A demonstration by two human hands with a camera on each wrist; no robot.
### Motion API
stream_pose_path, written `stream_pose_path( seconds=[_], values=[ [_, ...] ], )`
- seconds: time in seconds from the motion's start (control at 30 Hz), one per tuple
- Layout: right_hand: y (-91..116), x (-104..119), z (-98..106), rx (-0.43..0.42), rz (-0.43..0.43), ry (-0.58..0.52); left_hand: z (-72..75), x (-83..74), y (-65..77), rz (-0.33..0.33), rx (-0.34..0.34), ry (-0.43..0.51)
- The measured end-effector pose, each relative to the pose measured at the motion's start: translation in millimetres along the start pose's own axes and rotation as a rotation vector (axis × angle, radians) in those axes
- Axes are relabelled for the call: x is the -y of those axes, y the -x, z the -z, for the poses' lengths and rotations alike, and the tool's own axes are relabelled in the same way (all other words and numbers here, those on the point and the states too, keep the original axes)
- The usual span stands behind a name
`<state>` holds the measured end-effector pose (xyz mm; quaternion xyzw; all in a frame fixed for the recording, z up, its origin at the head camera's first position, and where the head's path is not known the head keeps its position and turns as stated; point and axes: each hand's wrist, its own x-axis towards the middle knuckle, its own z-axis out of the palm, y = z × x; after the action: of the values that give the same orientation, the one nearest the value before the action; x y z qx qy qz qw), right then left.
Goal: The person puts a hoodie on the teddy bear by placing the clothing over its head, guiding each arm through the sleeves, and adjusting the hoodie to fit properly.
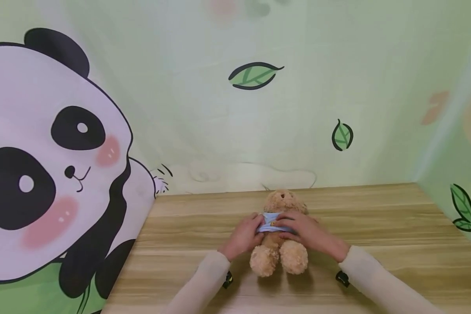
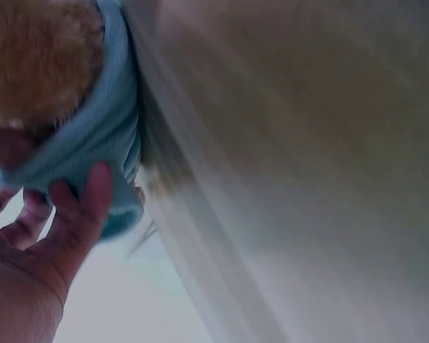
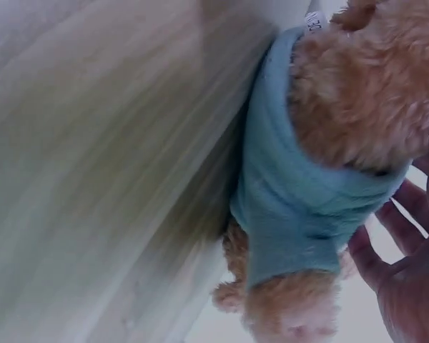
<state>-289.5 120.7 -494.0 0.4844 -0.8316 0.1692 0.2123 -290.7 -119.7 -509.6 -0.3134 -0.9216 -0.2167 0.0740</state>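
A light-brown teddy bear lies on its back, head toward the wall and feet toward me. It wears a small light-blue shirt with a yellow mark on its front. My left hand is at the bear's left-of-view side; in the left wrist view its thumb and fingers pinch the shirt's sleeve. My right hand lies over the shirt's other side with fingers spread. In the right wrist view, its fingers touch the blue cloth, and the bear's arm pokes from that sleeve.
The bear lies on a wood-grain table. Behind the table hangs a pale green backdrop with a large printed panda and leaves. Black wrist straps show beneath the cream sleeves.
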Motion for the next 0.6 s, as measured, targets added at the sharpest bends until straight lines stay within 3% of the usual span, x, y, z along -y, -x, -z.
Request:
stream_pose_path(
  seconds=[0.2,0.4,0.6],
  values=[
    [-1.9,-3.3,-0.1,-0.072,0.072,-0.019,2.8,-5.6,-1.7,0.044,0.011,0.001],
    [-0.3,-6.0,0.4,-0.049,0.082,-0.020,0.1,-9.8,-5.2,-0.005,-0.021,-0.136],
    [2.7,-9.5,-2.2,-0.009,0.128,-0.024,-7.8,-14.9,-9.0,-0.002,-0.012,-0.331]
  ],
)
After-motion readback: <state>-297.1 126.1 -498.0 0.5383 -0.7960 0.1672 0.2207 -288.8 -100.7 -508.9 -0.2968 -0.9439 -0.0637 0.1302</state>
